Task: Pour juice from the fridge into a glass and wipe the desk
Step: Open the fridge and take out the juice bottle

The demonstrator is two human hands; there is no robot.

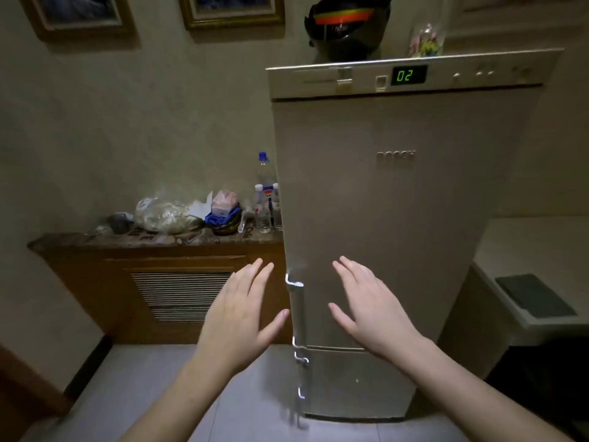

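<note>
A tall silver fridge (392, 218) stands in front of me with both doors closed and a green "02" on its top panel. Its upper door has a vertical metal handle (298, 314) on the left edge, with a shorter handle below it on the lower door. My left hand (242, 317) hovers open just left of the upper handle, fingers spread, touching nothing. My right hand (369, 306) is held open in front of the upper door, to the right of the handle. No juice or glass is in view.
A wooden cabinet (159, 282) with a cluttered top stands left of the fridge, carrying plastic bags (165, 215) and water bottles (266, 199). A white counter (538, 250) with a dark pad (535, 295) is at right. A helmet (347, 23) sits on the fridge.
</note>
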